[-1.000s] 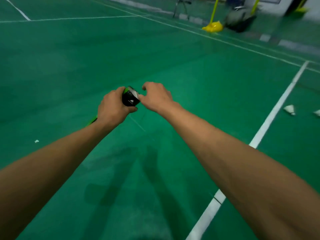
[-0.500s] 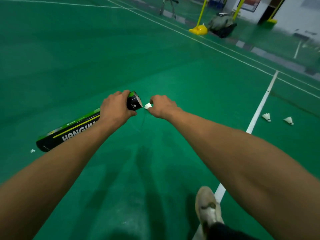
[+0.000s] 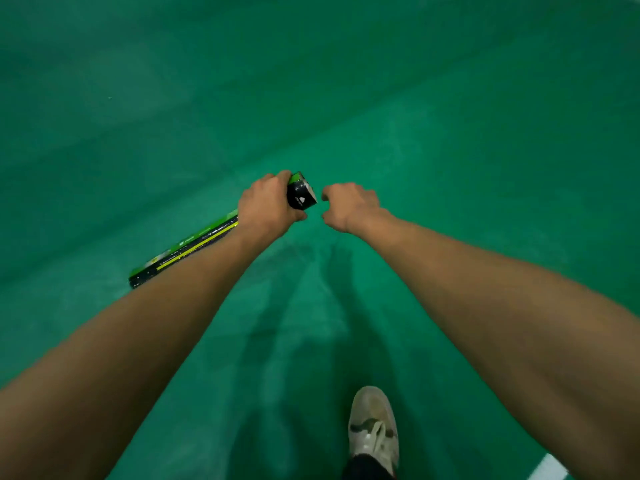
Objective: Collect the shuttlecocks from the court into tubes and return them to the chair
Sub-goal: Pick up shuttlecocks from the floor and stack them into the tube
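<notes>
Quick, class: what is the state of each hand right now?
Left hand: grips the tube.
Right hand: open, loosely curled, holding nothing visible.

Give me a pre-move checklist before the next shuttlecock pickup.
1. Left hand grips the tube near its mouth: ok.
2. Right hand is apart from the tube mouth: ok, a small gap shows.
3. Right hand is empty: cannot tell, fingers curl and the palm faces away.
4. Next shuttlecock is in view: not ok, none shows on the floor.
5. Room left in the tube: cannot tell, its inside is hidden.
6. Shoe has bare floor ahead of it: ok.
</notes>
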`<state>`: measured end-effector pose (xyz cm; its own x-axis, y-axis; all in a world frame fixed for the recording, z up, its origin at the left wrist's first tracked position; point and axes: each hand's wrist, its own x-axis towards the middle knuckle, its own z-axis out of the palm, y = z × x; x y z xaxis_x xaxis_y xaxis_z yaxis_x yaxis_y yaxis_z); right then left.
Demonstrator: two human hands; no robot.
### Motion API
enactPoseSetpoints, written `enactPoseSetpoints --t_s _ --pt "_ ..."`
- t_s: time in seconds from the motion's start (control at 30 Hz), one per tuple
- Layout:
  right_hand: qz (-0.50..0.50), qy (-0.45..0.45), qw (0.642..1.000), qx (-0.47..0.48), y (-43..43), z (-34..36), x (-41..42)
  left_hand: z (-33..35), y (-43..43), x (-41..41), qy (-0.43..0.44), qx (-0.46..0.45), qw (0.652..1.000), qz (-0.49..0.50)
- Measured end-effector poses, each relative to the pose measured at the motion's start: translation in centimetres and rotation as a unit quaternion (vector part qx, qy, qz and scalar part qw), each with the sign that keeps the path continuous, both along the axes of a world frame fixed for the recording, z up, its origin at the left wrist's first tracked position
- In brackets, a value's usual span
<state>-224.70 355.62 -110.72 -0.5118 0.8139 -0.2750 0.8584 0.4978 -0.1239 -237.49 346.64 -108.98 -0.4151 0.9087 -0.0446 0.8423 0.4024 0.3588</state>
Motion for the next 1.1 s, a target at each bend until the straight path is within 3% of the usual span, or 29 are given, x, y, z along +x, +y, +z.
enactPoseSetpoints --t_s 0.17,0.37,0.5,0.77,0.87,0.93,0.97,1.0,1.07,1.1 --pt "-0.003 -0.045 0.999 -0.024 6.4 -2.4 -0.9 -1.5 6.8 -1.2 0.041 -0.043 0.998 -0.034" --pt "0.011 -0.106 0.994 -0.031 12.5 -12.8 -2.4 -8.7 13.5 -4.1 0.086 -0.071 0.99 -0.083" --pt "0.004 -0.107 0.993 -0.047 15.9 -18.0 -3.7 -12.1 17.7 -5.9 0.08 -0.058 0.991 -0.091" --pt "0.015 -0.151 0.988 -0.016 17.0 -20.8 -5.2 -15.0 19.4 -6.4 0.053 -0.031 0.994 -0.089" --pt "-0.017 -0.09 0.996 0.006 16.9 -21.4 -4.0 -15.9 19.3 -6.1 0.035 -0.017 0.997 -0.07" --pt "-0.136 0.069 0.988 0.022 17.7 -21.1 -3.1 -16.2 19.2 -5.7 0.027 -0.007 0.998 -0.063" --pt "-0.227 0.186 0.956 0.022 18.4 -20.6 -2.7 -16.2 19.3 -5.5 0.022 -0.003 0.998 -0.062" --pt "-0.32 0.308 0.896 0.015 19.2 -19.9 -2.3 -16.0 19.6 -5.1 0.015 0.002 0.998 -0.061" --pt "-0.446 0.508 0.736 -0.033 20.3 -17.3 -1.2 -15.5 20.3 -4.2 0.002 0.014 0.998 -0.061" --pt "-0.462 0.564 0.683 -0.053 20.8 -16.1 -0.4 -15.2 20.7 -3.6 -0.005 0.02 0.998 -0.063"
